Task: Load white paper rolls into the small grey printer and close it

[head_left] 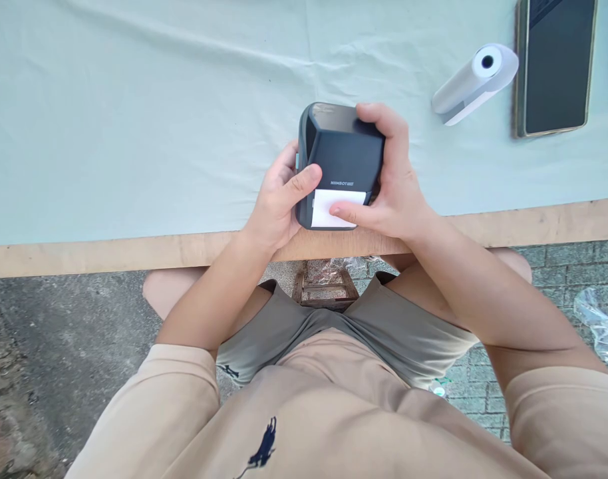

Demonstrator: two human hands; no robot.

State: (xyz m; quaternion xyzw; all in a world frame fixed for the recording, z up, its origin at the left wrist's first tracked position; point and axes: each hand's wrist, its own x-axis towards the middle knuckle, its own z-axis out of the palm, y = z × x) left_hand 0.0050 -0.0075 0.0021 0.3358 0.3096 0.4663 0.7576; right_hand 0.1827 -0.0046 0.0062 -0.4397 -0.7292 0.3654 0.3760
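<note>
A black label printer (351, 156) marked NIIMBOT is held between both hands, over the table's near edge. A white label (324, 206) covers the lower part of its front. My left hand (284, 193) is closed on the printer's left side, its thumb on the front beside the label's top corner. My right hand (396, 179) grips the right side, with the thumb pressed on the label and the index finger at the top corner. The other fingers of both hands are partly hidden behind the printer.
On the pale green tablecloth (159, 120), a white paper roll (463, 86) lies at the right with its end loose. Beside it is a dark-screened smartphone (558, 66). The bare wooden table edge (84, 256) runs above my lap. Clear plastic (598, 326) lies on the paving.
</note>
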